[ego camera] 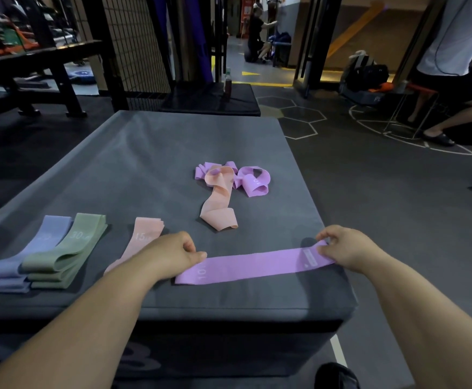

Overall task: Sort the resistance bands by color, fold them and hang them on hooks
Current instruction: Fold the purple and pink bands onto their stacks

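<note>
Green band (69, 251): white "30" + small unit letters, unreadable. Peach band (142, 242): white "15", same style. Purple band (254, 263): "10" near left end (printed sideways); white label patch near right end, txt illegible. Blue band (44, 242): faint no., can't make out. Bkgd crate (369, 98), far right: "PL".

Bands, counted by colour
Three folded piles: one blue pile (40, 244), one green pile (79, 244), one peach pile (145, 238); one loose peach band (220, 193); one flat purple band (257, 263); a purple tangle (254, 183), number unclear.
</note>
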